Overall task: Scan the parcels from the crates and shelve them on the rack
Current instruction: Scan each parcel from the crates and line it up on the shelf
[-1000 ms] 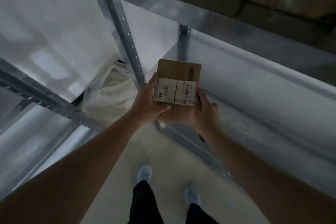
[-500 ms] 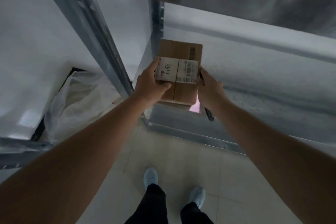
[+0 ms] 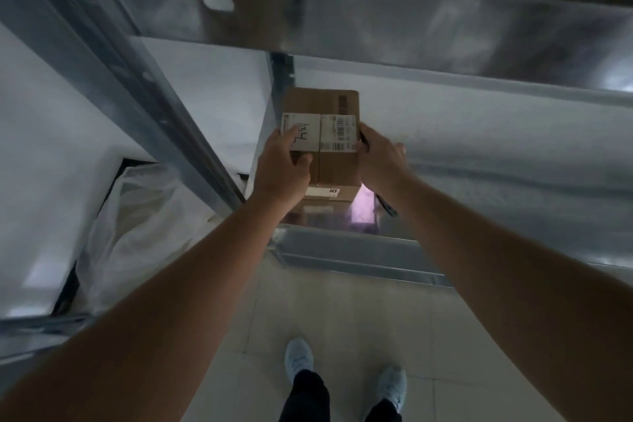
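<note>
head view looks down on a brown cardboard parcel [image 3: 322, 140] at the centre of the frame, held between both hands over the left end of a metal shelf [image 3: 513, 188] of the rack. left hand [image 3: 284, 168] is closed on the parcel's left side, thumb over the white label [image 3: 320, 132] with handwritten digits; right hand [image 3: 378, 161] presses the right side while also gripping a dark slim object, probably a scanner [image 3: 387, 205], though it is mostly hidden. whether the parcel's base touches the shelf i cannot tell; its reflection shows just below. this looks like the shelving step, nearly finished. next move, i judge: settle it flat beside the upright post [image 3: 281, 86], then loosen both hands and draw back under the upper beam [image 3: 376, 20].
</note>
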A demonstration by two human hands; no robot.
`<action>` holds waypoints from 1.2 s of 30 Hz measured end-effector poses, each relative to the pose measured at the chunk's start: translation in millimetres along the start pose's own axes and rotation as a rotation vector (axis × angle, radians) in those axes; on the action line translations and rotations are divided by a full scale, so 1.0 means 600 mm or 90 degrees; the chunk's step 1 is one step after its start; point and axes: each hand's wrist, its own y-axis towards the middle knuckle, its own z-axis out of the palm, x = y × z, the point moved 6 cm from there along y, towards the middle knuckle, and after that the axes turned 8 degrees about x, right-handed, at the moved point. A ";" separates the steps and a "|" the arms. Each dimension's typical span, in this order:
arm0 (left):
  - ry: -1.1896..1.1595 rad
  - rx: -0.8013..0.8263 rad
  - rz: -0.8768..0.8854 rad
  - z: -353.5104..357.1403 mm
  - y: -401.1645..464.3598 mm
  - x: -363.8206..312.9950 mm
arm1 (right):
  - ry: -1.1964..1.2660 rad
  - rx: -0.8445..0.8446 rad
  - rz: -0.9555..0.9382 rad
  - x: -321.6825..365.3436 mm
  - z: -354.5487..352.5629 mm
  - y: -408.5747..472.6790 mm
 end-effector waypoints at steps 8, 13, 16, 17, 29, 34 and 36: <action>-0.003 0.044 -0.008 0.008 0.005 -0.009 | -0.024 -0.038 0.016 0.002 -0.011 -0.026; 0.049 0.055 0.006 0.009 0.003 -0.011 | -0.016 -0.088 0.029 0.000 -0.040 -0.066; 0.133 0.039 0.044 0.006 0.001 -0.019 | 0.006 -0.109 -0.016 0.008 -0.058 -0.099; 0.174 0.027 0.068 0.006 -0.003 -0.027 | 0.010 -0.112 -0.035 0.010 -0.062 -0.111; 0.389 0.095 0.292 0.044 -0.147 -0.219 | -0.053 -0.195 -0.106 -0.035 -0.206 -0.322; 0.418 0.098 0.327 0.083 -0.241 -0.346 | -0.078 -0.241 -0.110 -0.107 -0.293 -0.434; 0.427 0.106 0.350 0.109 -0.291 -0.397 | -0.098 -0.267 -0.135 -0.137 -0.330 -0.485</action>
